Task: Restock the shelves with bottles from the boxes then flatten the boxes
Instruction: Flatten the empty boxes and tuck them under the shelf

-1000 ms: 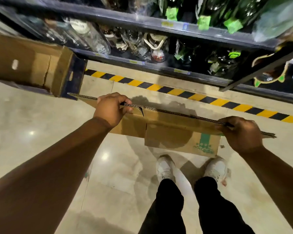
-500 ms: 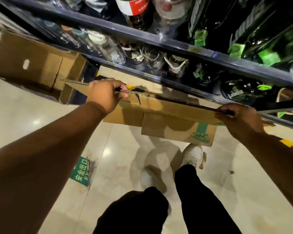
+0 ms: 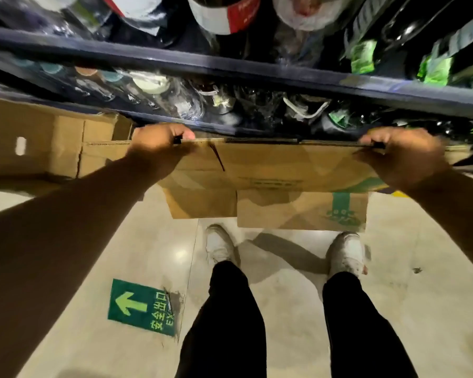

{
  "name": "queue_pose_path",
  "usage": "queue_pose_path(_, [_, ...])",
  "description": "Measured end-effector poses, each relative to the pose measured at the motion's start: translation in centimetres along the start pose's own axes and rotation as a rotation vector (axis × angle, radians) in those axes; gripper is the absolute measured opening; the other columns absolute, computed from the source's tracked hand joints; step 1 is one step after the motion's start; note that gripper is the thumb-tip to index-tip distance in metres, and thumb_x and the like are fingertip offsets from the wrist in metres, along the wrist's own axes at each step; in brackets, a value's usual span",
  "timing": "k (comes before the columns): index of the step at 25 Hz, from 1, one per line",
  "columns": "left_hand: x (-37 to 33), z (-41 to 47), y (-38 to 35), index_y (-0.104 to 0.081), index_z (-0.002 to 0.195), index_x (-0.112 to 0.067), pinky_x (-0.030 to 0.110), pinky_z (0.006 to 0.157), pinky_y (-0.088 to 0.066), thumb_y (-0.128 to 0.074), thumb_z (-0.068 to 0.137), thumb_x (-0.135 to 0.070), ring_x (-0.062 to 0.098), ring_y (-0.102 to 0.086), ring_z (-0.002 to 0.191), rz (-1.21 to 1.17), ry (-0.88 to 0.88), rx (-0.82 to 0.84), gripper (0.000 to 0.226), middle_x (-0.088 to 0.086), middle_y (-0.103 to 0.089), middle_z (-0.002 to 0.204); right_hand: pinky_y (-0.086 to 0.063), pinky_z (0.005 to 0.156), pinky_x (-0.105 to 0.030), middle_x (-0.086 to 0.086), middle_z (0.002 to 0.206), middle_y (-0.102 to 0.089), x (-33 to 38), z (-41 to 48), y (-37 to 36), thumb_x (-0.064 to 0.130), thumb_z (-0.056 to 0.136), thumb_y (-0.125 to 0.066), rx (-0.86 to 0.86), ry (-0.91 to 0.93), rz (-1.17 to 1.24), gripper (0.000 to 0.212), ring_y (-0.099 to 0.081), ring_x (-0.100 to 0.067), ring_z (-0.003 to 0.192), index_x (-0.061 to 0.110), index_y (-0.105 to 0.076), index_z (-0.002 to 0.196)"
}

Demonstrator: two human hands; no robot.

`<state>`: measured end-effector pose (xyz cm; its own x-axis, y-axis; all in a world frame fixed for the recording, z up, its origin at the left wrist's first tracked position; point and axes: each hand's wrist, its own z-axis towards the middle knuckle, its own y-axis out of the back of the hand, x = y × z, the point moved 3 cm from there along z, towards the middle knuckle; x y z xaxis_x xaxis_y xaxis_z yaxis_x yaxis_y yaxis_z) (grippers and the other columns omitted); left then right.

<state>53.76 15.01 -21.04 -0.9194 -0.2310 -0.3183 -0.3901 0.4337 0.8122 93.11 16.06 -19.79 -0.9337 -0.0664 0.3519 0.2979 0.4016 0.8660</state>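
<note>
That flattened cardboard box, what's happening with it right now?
A person is holding the flattened brown cardboard box by its top edge, left hand near one end and right hand near the other, both closed on it. It hangs above the pale tiled floor in front of the dark metal shelves of glass bottles. Another brown cardboard box, not flattened, sits at the left.

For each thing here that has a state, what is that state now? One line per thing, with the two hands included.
Left hand: closed on the flat box's top edge.
Right hand: closed on the same edge.
Flat box: flattened, held upright off the floor, flaps hanging down.
Second box: not flattened, lying on its side at the left.
Shelves: stocked with bottles.
Exit sticker: stuck to the floor, one corner worn.
</note>
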Motion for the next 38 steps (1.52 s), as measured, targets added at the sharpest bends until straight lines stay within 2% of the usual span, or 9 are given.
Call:
queue_pose_path(3, [1.7, 1.9, 1.6, -0.063, 0.085, -0.023, 0.019, 0.061, -0.037, -0.059, 0.096, -0.044, 0.012, -0.053, 0.070, 0.022, -0.068, 0.062, 0.024, -0.009, -0.057, 0.072, -0.045, 0.072, -0.035, -0.014, 0.087, -0.073, 1.9, 0.9, -0.7, 0.037, 0.090, -0.065, 0.076, -0.073, -0.001, 0.020, -0.068, -0.035, 0.084, 0.019, -0.073, 0.088])
queue_pose_path(6, [2.1, 3.7, 3.0, -0.060, 0.081, -0.025, 0.024, 0.060, -0.039, -0.060, 0.095, -0.044, 0.018, -0.056, 0.072, 0.078, -0.099, 0.046, 0.023, -0.009, -0.058, 0.074, -0.049, 0.082, -0.045, -0.015, 0.082, -0.071, 3.0, 1.4, -2.3, 0.041, 0.091, -0.061, -0.004, -0.150, 0.002, 0.025, -0.067, -0.036, 0.085, 0.018, -0.068, 0.089])
queue_pose_path(9, [2.8, 4.8, 3.5, -0.062, 0.082, -0.035, 0.031, 0.082, -0.049, -0.063, 0.092, -0.047, 0.020, -0.063, 0.093, 0.098, -0.042, -0.013, 0.015, -0.008, -0.069, 0.090, -0.039, 0.093, -0.048, -0.022, 0.091, -0.068, 3.5, 2.2, -3.9, 0.045, 0.088, -0.051, -0.127, -0.250, -0.061, 0.036, -0.056, -0.039, 0.102, 0.016, -0.069, 0.101])
queue_pose_path(11, [3.1, 5.4, 3.3, -0.063, 0.090, -0.042, 0.038, 0.098, -0.044, -0.060, 0.093, -0.051, 0.018, -0.060, 0.105, 0.130, -0.002, -0.067, 0.010, -0.010, -0.070, 0.104, -0.036, 0.098, -0.050, -0.022, 0.101, -0.068, 3.6, 2.7, -4.8, 0.048, 0.091, -0.047, -0.161, -0.315, -0.091, 0.040, -0.048, -0.038, 0.110, 0.019, -0.069, 0.109])
queue_pose_path(14, [3.3, 6.0, 2.5, -0.063, 0.093, -0.033, 0.035, 0.085, -0.037, -0.051, 0.099, -0.041, 0.022, -0.052, 0.101, 0.227, 0.057, -0.059, 0.016, -0.004, -0.064, 0.102, -0.028, 0.100, -0.050, -0.022, 0.107, -0.065, 3.8, 2.9, -6.2, 0.036, 0.098, -0.053, -0.167, -0.374, -0.095, 0.027, -0.044, -0.038, 0.113, 0.018, -0.070, 0.107])
queue_pose_path(17, [3.7, 5.3, 0.9, -0.064, 0.104, -0.033, 0.030, 0.077, -0.041, -0.058, 0.097, -0.042, 0.016, -0.051, 0.099, 0.117, 0.044, -0.057, 0.013, -0.006, -0.055, 0.104, -0.027, 0.100, -0.053, -0.022, 0.118, -0.059, 3.7, 3.1, -7.0, 0.033, 0.096, -0.057, -0.225, -0.402, -0.134, 0.028, -0.042, -0.041, 0.115, 0.013, -0.069, 0.111])
queue_pose_path(22, [4.8, 4.0, -1.0, -0.060, 0.128, -0.023, 0.044, 0.097, -0.049, -0.068, 0.091, -0.040, 0.029, -0.055, 0.118, 0.119, -0.046, -0.025, 0.041, 0.009, -0.057, 0.132, -0.030, 0.101, -0.060, -0.021, 0.137, -0.049, 4.5, 3.5, -9.0, 0.042, 0.085, -0.069, -0.168, -0.340, -0.181, 0.052, -0.042, -0.045, 0.124, 0.012, -0.059, 0.126])
queue_pose_path(31, [5.4, -1.9, -0.8, -0.040, 0.148, -0.021, 0.045, 0.118, -0.026, -0.070, 0.086, -0.048, 0.028, -0.034, 0.142, 0.206, -0.018, -0.084, 0.075, 0.008, -0.041, 0.152, -0.024, 0.109, -0.058, -0.013, 0.152, -0.037, 9.5, 1.1, -9.8, 0.047, 0.085, -0.066, -0.001, -0.178, -0.265, 0.067, -0.030, -0.039, 0.137, 0.019, -0.045, 0.142])
queue_pose_path(38, [9.8, -7.7, 3.0, -0.045, 0.144, -0.018, 0.046, 0.113, -0.037, -0.075, 0.079, -0.055, 0.030, -0.044, 0.136, 0.216, 0.164, -0.197, 0.081, 0.011, -0.048, 0.148, -0.025, 0.108, -0.057, -0.011, 0.153, -0.035, 21.4, 0.3, -9.0, 0.051, 0.085, -0.064, 0.078, 0.058, -0.284, 0.069, -0.032, -0.038, 0.137, 0.021, -0.045, 0.144])
